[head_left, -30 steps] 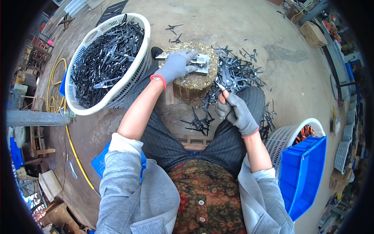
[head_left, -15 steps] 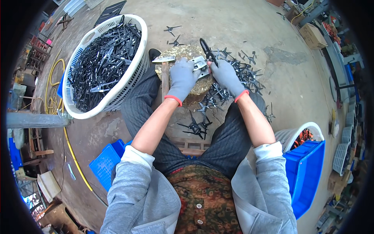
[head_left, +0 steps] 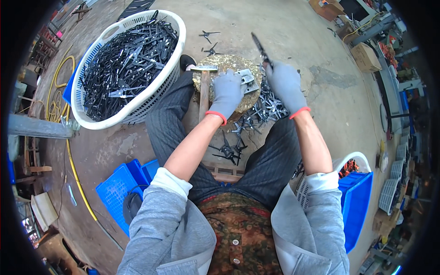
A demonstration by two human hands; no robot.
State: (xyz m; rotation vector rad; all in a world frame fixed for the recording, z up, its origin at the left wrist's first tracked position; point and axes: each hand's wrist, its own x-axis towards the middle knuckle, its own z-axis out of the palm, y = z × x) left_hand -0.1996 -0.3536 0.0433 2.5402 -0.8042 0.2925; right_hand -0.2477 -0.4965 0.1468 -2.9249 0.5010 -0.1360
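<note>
Gloved hands (head_left: 227, 94) (head_left: 285, 87): two. Hammer (head_left: 204, 91): one. Round block (head_left: 229, 61): one. Big white baskets (head_left: 182, 34): two. Black plier-like tools (head_left: 128, 64): heaped, uncountable.

Worn on my head, the left of two side-by-side fisheye cameras looks steeply down and forward over my brown-and-green patterned cloth shirt (head_left: 254, 236), close to the lens. My grey-gloved left hand (head_left: 228, 93) and grey-gloved right hand (head_left: 286, 87) lie farther off, near the upper middle; the grey concrete floor (head_left: 341, 114) spreads beyond, its surroundings bending toward a dark round rim.
</note>
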